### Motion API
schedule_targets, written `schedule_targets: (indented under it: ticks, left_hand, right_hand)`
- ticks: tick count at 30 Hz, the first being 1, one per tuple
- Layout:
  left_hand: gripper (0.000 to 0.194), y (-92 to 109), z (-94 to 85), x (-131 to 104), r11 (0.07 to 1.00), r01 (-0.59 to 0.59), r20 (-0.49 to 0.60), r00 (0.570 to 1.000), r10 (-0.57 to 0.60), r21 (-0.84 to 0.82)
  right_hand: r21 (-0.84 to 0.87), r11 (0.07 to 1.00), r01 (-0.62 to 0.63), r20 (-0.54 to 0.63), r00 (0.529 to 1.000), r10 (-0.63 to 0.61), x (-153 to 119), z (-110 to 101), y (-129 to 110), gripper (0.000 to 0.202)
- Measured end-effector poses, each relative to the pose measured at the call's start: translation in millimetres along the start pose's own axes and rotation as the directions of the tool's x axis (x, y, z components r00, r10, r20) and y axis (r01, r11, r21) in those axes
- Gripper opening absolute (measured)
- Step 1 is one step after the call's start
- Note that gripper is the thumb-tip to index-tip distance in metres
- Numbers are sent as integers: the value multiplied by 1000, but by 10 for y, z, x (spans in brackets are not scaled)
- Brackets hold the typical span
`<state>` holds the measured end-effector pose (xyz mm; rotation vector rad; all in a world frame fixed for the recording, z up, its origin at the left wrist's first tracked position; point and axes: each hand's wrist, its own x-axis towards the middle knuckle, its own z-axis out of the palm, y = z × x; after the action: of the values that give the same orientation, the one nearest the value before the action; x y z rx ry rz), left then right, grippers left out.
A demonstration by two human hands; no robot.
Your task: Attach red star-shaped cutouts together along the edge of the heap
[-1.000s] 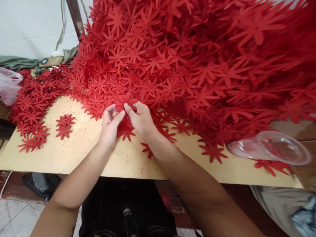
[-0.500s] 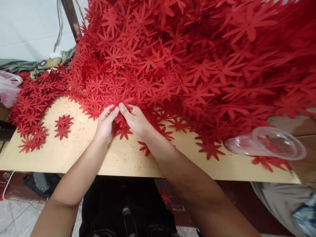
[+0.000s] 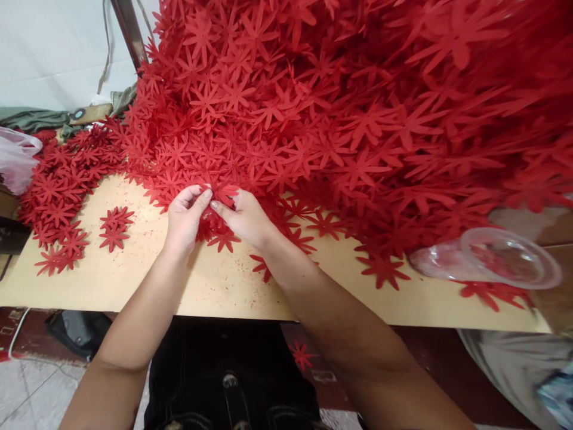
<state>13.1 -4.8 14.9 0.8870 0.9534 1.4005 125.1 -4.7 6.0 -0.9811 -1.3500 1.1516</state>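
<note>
Left hand (image 3: 184, 216) has edged left; it and the right hand (image 3: 249, 220) pinch red flower cutouts (image 3: 225, 192) by the pile's near edge (image 3: 268, 158). Likely separating them; next move calls for light fingertip control.

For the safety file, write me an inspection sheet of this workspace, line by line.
Surface: pale tabletop, speckled with red bits.
Job's things: red flower pieces being held; large red heap behind them.
Clutter: clear plastic container at right, plastic bag at left.
Hands: fingers of left hand and right hand pinch red flower pieces; exact count unclear.
Cables: white cable below the tabletop at left; grey cord at upper left.
Surroundings: white wall, dark bag-like item low at left.
</note>
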Motion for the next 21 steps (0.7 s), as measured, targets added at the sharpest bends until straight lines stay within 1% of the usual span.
schedule_targets:
  ticks: [3,6,8,11,13,15,18,21]
  left_hand:
    - [19,-2,-42,52,1000,-2,-56,998,1,-14]
    - [22,1,-86,103,999,-17,-104,995,13,-35]
    - [23,1,-100,115,999,-24,-124,992,21,-25]
    - [26,-17,-89,89,999,-27,-109,994,29,23]
    - [29,-43,-65,56,997,-28,-87,996,34,69]
    - [31,-74,-38,30,993,-24,-56,998,30,114]
    - [25,-107,-8,19,990,-11,-22,1000,14,143]
    - [19,-105,5,22,990,-18,-21,1000,21,136]
  right_hand:
    - [-20,998,-54,32,998,54,-37,30,-14,11]
    - [-9,995,-102,52,993,102,-60,21,-58,14]
    - [5,993,-116,0,993,116,-57,-9,-101,25]
    - [76,990,-120,-97,987,127,-39,-50,-167,43]
    - [149,978,-143,-111,981,160,-29,-52,-197,48]
    - [209,963,-171,-87,977,193,-24,-34,-209,48]
    - [258,946,-197,-53,975,217,-21,-3,-200,42]
    - [278,934,-225,-75,964,254,-16,-12,-166,32]
